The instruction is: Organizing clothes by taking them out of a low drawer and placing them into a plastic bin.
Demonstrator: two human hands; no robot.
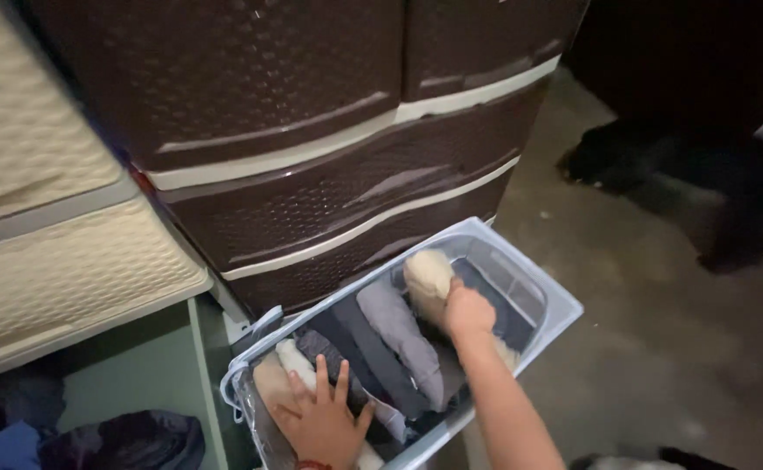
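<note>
A pale blue storage bin (552, 298) with see-through walls stands on the floor in front of a brown drawer chest. It holds rolled clothes in grey, dark and cream. My right hand (467, 310) is closed around a cream rolled garment (426, 274) at the bin's far end, pressing it among the others. My left hand (325, 419) lies flat with fingers spread on the rolls at the near end, touching a cream roll (290, 359) and a dark grey one (325, 352). A grey roll (399, 331) lies between the hands.
The brown woven-pattern drawer chest (312, 130) rises behind the bin. A cream drawer unit (50, 244) stands at left, with a green shelf (137, 374) and dark clothes (129, 439) below. Grey floor (660, 348) spreads right; a dark shape (660, 165) lies at upper right.
</note>
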